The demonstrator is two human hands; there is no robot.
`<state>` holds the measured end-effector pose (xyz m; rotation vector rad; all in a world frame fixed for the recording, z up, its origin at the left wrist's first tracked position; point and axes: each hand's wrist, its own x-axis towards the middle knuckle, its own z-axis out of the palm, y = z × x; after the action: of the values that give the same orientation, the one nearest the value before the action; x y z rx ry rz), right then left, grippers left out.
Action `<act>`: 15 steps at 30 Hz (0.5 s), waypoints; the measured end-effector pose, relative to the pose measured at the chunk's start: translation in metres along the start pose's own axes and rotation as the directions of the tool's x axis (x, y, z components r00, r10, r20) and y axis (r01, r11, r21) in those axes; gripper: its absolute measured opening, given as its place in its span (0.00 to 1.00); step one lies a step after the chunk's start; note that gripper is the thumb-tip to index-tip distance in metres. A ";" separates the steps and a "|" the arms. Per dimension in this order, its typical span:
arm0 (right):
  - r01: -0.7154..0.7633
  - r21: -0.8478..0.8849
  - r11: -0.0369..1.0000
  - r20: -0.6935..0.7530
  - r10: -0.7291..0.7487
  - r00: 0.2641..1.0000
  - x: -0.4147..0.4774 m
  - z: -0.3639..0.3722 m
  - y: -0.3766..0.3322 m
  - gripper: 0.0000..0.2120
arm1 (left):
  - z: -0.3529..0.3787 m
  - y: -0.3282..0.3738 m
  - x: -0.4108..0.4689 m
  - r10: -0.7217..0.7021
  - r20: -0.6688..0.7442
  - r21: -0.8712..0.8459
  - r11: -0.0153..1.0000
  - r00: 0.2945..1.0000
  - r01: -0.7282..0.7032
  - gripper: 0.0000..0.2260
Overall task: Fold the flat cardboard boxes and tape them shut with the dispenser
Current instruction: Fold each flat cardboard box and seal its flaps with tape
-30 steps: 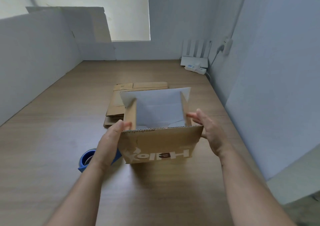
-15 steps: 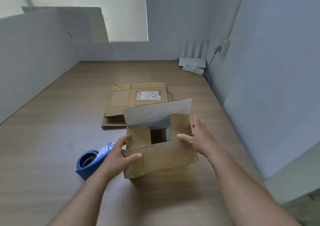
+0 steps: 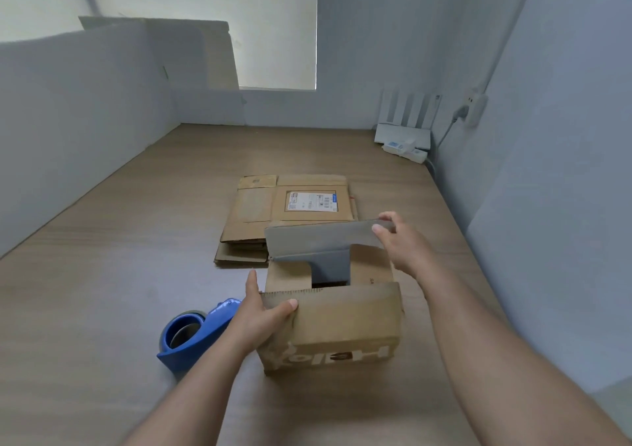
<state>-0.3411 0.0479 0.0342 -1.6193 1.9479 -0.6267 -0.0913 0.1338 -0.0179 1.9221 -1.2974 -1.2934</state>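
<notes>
Lettering: the brown cardboard box (image 3: 342,326) bears "Hello" upside down on its near wall in large white letters, one of them dark; its right inner flap (image 3: 371,268) shows the cut-off letters "SA"; the white shipping label (image 3: 312,201) on the flattened brown cardboard box (image 3: 254,211) has print too small to read.

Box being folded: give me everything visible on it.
The cardboard box is brown corrugated board, grey inside, with an upside-down print on its near face. It stands upright on the table, top unsealed: both side flaps lie inward, the far flap stands raised. The left hand grips its near-left corner; the right hand pinches the far flap's right corner.
</notes>
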 end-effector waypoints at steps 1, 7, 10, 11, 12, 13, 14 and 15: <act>0.020 -0.025 0.999 0.000 -0.020 1.000 0.001 -0.002 0.000 0.15 | 0.004 0.002 0.007 0.001 -0.024 0.007 1.000 1.000 -0.001 0.44; 0.107 -0.156 0.982 0.148 -0.084 0.985 -0.031 0.036 0.048 0.10 | 0.021 0.009 0.036 -0.083 -0.069 -0.078 0.994 0.994 0.077 0.45; 0.107 -0.020 0.994 0.036 -0.106 0.994 -0.037 0.045 0.068 0.12 | 0.021 0.007 0.040 -0.054 -0.047 -0.101 0.994 0.997 0.049 0.41; 0.057 0.040 0.998 0.015 -0.058 0.998 -0.037 0.046 0.068 0.16 | 0.020 0.005 0.042 -0.031 -0.044 -0.098 0.995 0.999 0.026 0.37; -0.008 0.108 0.994 0.021 0.006 1.000 -0.038 0.046 0.069 0.21 | 0.020 0.004 0.042 -0.007 -0.052 -0.088 0.996 0.999 0.002 0.34; -0.063 0.171 0.983 0.044 0.056 0.997 -0.039 0.047 0.069 0.25 | 0.019 0.003 0.043 0.007 -0.066 -0.079 0.997 0.998 -0.012 0.32; -0.087 0.216 0.972 0.065 0.074 0.995 -0.039 0.048 0.071 0.27 | 0.019 0.003 0.042 0.009 -0.081 -0.069 0.997 0.997 -0.015 0.29; -0.087 0.238 0.967 0.070 0.072 0.995 -0.040 0.050 0.073 0.27 | 0.019 0.001 0.041 0.009 -0.091 -0.063 0.998 0.996 -0.015 0.27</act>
<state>-0.3568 0.0995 -0.0464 -1.3885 1.8057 -0.7419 -0.1043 0.0985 -0.0433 1.9033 -1.2071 -1.2124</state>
